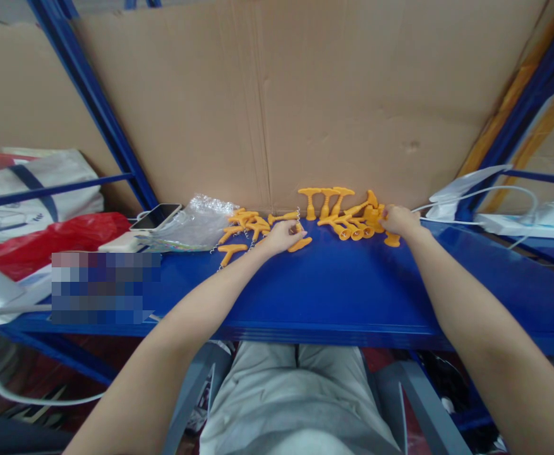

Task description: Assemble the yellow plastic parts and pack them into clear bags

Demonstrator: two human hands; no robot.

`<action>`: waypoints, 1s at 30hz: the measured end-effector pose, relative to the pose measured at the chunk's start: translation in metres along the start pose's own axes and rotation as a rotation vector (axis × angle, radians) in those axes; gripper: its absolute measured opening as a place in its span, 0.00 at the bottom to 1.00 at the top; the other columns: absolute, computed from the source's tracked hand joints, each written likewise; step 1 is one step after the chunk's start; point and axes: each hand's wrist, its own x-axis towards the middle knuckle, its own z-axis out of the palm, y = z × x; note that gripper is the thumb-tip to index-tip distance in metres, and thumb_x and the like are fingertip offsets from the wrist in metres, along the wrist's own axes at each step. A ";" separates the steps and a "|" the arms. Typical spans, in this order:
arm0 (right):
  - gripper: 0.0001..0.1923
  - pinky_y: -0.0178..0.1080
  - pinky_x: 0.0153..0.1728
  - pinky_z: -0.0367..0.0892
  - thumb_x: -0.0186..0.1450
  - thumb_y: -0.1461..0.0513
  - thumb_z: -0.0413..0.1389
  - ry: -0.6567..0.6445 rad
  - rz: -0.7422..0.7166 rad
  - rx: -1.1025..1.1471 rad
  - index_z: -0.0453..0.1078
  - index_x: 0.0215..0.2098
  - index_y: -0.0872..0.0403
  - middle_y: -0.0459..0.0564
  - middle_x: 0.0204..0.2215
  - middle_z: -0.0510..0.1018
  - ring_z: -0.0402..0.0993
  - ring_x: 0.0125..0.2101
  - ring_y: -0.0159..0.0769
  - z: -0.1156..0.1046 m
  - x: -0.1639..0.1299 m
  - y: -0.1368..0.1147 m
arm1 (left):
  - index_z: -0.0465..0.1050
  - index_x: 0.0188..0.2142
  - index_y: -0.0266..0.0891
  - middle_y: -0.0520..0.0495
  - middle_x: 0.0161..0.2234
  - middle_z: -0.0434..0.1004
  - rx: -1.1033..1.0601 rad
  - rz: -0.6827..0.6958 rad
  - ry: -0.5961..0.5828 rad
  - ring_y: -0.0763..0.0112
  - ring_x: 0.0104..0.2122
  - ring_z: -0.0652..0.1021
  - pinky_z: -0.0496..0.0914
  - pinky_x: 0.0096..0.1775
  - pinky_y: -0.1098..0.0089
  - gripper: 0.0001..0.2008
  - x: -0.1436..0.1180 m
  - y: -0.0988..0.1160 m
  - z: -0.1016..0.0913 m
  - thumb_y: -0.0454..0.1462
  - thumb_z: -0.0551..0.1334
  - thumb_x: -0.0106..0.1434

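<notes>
My left hand is closed around a yellow T-handled corkscrew, whose metal spiral points up above the fingers. Left of it lies a loose pile of similar yellow corkscrews, some with bare spirals showing. At the right, my right hand has its fingers on a yellow piece at the end of a cluster; its exact shape is partly hidden by the fingers. Several yellow T-shaped pieces lean against the cardboard, and others with round cup-like ends lie in front of them.
Everything rests on a blue metal shelf backed by a cardboard sheet. To the left are a clear plastic bag, a phone and a red bag. White cables hang at the right beside a blue post.
</notes>
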 end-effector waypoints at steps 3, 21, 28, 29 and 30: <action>0.17 0.51 0.44 0.67 0.63 0.59 0.54 -0.007 -0.031 -0.006 0.73 0.48 0.54 0.62 0.45 0.79 0.76 0.46 0.53 0.001 0.002 0.000 | 0.68 0.22 0.37 0.52 0.22 0.70 0.146 0.021 -0.121 0.72 0.24 0.71 0.62 0.28 0.72 0.17 -0.004 -0.002 -0.002 0.47 0.65 0.59; 0.05 0.40 0.40 0.69 0.61 0.65 0.56 0.060 -0.333 0.365 0.71 0.36 0.54 0.54 0.34 0.79 0.77 0.38 0.43 -0.031 -0.030 -0.061 | 0.77 0.41 0.37 0.45 0.36 0.82 0.300 0.039 0.016 0.64 0.36 0.81 0.72 0.40 0.68 0.12 -0.005 0.008 -0.007 0.41 0.58 0.68; 0.11 0.34 0.34 0.69 0.56 0.68 0.62 -0.123 -0.553 0.595 0.70 0.37 0.55 0.47 0.32 0.79 0.75 0.31 0.33 -0.007 -0.044 -0.088 | 0.79 0.46 0.41 0.46 0.46 0.82 0.385 -0.007 0.011 0.60 0.49 0.80 0.70 0.51 0.64 0.12 -0.007 0.013 -0.013 0.40 0.60 0.67; 0.10 0.34 0.33 0.68 0.56 0.68 0.62 -0.131 -0.561 0.599 0.70 0.37 0.55 0.47 0.32 0.78 0.74 0.31 0.33 -0.005 -0.044 -0.089 | 0.79 0.47 0.42 0.46 0.47 0.82 0.401 -0.020 0.015 0.59 0.49 0.80 0.71 0.51 0.63 0.12 -0.008 0.013 -0.013 0.40 0.60 0.67; 0.09 0.34 0.32 0.68 0.56 0.67 0.62 -0.147 -0.576 0.593 0.70 0.35 0.55 0.46 0.30 0.78 0.74 0.30 0.33 -0.004 -0.044 -0.089 | 0.79 0.47 0.42 0.45 0.47 0.82 0.419 -0.030 0.016 0.59 0.49 0.80 0.71 0.50 0.63 0.13 -0.009 0.014 -0.014 0.40 0.60 0.68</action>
